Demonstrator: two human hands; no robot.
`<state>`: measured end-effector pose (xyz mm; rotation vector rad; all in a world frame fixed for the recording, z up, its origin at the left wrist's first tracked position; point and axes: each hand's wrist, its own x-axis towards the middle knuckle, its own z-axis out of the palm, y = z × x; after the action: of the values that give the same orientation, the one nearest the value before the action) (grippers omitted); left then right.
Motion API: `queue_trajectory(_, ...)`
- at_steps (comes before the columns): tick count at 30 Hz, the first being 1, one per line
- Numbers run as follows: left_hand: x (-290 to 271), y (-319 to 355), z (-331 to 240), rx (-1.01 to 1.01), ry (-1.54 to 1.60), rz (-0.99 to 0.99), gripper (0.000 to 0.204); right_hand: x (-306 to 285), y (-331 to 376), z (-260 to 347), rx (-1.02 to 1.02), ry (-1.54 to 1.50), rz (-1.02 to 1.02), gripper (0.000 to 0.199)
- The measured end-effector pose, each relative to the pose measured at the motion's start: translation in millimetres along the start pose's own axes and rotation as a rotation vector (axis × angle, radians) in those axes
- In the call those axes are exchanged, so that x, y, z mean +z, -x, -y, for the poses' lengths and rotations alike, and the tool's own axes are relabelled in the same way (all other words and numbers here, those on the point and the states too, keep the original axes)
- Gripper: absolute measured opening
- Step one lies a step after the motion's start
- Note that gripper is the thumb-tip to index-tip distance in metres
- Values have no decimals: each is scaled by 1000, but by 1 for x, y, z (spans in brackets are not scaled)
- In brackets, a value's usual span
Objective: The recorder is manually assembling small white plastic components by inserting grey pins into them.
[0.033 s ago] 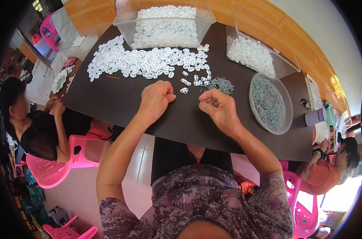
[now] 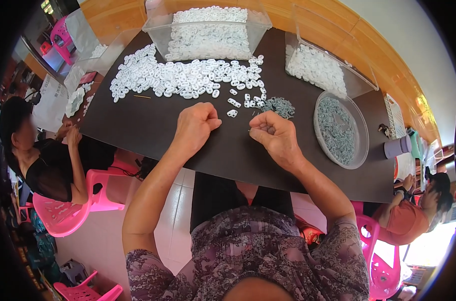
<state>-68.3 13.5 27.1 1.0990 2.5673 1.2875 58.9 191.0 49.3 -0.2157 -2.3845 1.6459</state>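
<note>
My left hand [image 2: 195, 124] is closed above the dark tabletop, with thumb and fingers pressed together. Whatever it may hold is hidden. My right hand [image 2: 274, 134] has thumb and forefinger pinched, and a tiny speck at the fingertips is too small to name. Just beyond it lies a small heap of grey screws [image 2: 279, 107]. Several small white plastic pieces with holes [image 2: 249, 104] sit beside that heap. A single white piece [image 2: 232, 114] rests between my hands, farther off. Past my left hand spreads a large pile of white oval two-hole pieces [image 2: 188, 78].
A clear bin [image 2: 160, 37] of white pieces stands at the back, another bin [image 2: 360, 83] at back right. A round tub [image 2: 357, 159] holds more screws. A thin brass-coloured rod [image 2: 142, 97] lies left. A purple cup [image 2: 397, 148] stands right. People sit at both sides.
</note>
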Motion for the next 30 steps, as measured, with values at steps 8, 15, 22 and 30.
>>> queue_trajectory(8,3,39,-29,-296,1013,-80,9,22,3,17,-32,-133,26,12)
queue_trajectory(15,10,59,-45,-291,1177,-178,15,27,8,29,-114,-98,35,14)
queue_trajectory(22,12,68,-52,-293,1167,-201,12,27,11,31,-179,23,63,15)
queue_trajectory(30,13,76,-54,-324,1061,-182,12,28,10,31,-202,62,88,13)
